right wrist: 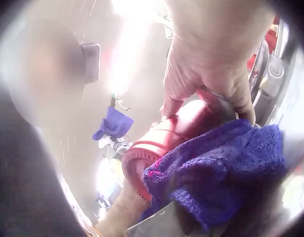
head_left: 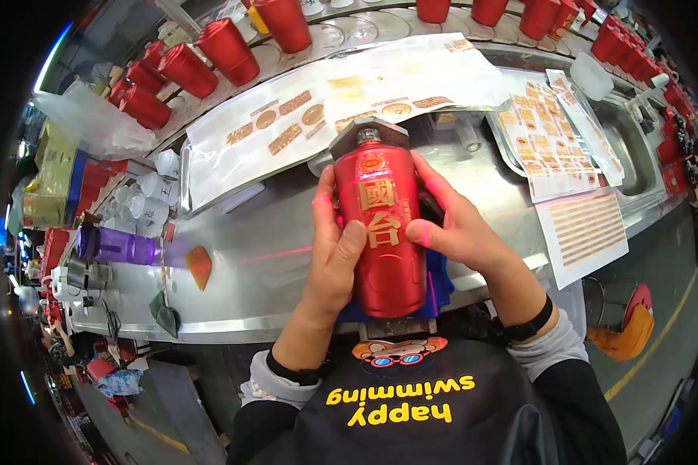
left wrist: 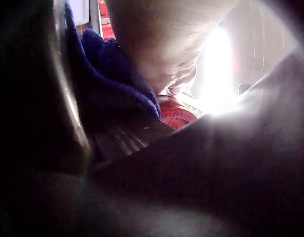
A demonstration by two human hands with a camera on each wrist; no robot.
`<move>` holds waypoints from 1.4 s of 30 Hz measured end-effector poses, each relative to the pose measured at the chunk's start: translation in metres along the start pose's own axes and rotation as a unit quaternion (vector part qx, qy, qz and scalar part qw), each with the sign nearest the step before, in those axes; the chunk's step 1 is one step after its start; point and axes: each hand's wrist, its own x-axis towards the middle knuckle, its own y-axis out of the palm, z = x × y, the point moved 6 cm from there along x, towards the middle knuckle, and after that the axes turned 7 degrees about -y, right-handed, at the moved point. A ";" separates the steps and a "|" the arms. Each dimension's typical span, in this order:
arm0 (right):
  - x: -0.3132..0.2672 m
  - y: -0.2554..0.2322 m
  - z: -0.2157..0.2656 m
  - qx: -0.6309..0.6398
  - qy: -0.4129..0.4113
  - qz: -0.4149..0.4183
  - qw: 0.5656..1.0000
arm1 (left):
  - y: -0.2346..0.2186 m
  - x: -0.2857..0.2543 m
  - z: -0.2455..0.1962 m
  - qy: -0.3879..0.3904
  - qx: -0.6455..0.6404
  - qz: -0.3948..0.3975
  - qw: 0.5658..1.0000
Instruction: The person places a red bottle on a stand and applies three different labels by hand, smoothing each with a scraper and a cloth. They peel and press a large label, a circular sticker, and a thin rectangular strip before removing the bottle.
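Observation:
A red bottle point(head_left: 389, 275) with large gold characters lies tilted in front of me, its neck pointing away and its base towards my apron. My left hand point(head_left: 327, 260) grips its left side, thumb on the front face. From the right, my right hand point(head_left: 465, 232) holds it likewise, thumb tip beside the lower character. Behind the bottle's neck sits a dark angular plate point(head_left: 392, 132). A blue towel point(right wrist: 216, 170) lies under the bottle, bunched along its side in the right wrist view. The left wrist view is mostly dark, with the bottle's red base point(left wrist: 177, 118) visible beyond the towel.
Sheets of gold decals point(head_left: 287, 147) lie on trays behind the bottle and at right, near a striped sheet point(head_left: 582, 232). More red bottles point(head_left: 229, 50) line the back. At left are a purple container point(head_left: 116, 244) and a brown wedge point(head_left: 198, 267). A sink point(head_left: 636, 147) is far right.

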 end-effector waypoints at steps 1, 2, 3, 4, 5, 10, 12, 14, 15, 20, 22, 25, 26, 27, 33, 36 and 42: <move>0.000 -0.001 -0.001 0.014 0.001 -0.004 1.000 | -0.002 0.000 0.001 -0.001 -0.016 -0.004 1.000; 0.000 -0.001 -0.003 0.028 0.003 -0.008 1.000 | -0.003 0.001 0.002 -0.001 -0.033 -0.008 0.999; 0.000 -0.001 -0.002 0.022 0.005 -0.008 1.000 | -0.002 0.000 0.001 0.001 -0.019 -0.005 1.000; 0.000 0.000 -0.002 0.015 0.006 -0.009 1.000 | -0.001 0.000 0.000 0.004 -0.004 -0.001 1.000; 0.000 0.001 -0.001 0.009 0.007 -0.010 1.000 | 0.000 -0.001 -0.001 0.006 0.011 0.003 1.000; -0.001 0.001 -0.003 0.054 0.016 -0.015 0.998 | 0.001 0.000 -0.002 0.013 0.013 -0.005 1.000; 0.001 0.001 -0.001 0.047 0.012 -0.015 0.999 | -0.001 0.002 -0.003 0.016 0.025 -0.008 1.000; 0.001 0.000 0.001 0.036 0.009 -0.016 0.999 | -0.001 0.003 -0.004 0.010 0.057 -0.016 0.998; 0.001 -0.001 0.001 0.032 0.018 -0.013 0.999 | 0.001 0.004 -0.007 -0.002 0.054 -0.022 0.998; 0.001 -0.001 -0.002 0.019 0.018 -0.012 1.000 | -0.008 0.017 -0.008 -0.030 0.055 -0.051 0.997; 0.002 0.001 0.000 0.023 0.020 -0.013 0.999 | -0.010 0.019 -0.009 -0.040 0.050 -0.053 0.997; 0.002 0.001 0.001 0.027 0.019 -0.018 0.999 | -0.009 0.020 -0.008 -0.049 0.039 -0.047 0.997; 0.002 0.001 0.001 0.030 0.021 -0.018 0.999 | -0.008 0.020 -0.009 -0.049 0.029 -0.047 0.997; 0.002 0.001 0.001 0.032 0.024 -0.018 0.999 | -0.006 0.020 -0.010 -0.049 0.019 -0.047 0.998; 0.001 0.001 -0.001 0.048 0.027 -0.019 0.998 | -0.013 0.032 -0.008 -0.036 0.140 -0.067 0.987; 0.001 0.001 -0.002 0.042 0.025 -0.018 0.999 | -0.005 0.029 -0.013 -0.061 0.067 -0.072 0.993; 0.001 0.001 -0.002 0.043 0.029 -0.018 0.999 | -0.016 0.036 -0.010 -0.049 0.148 -0.102 0.983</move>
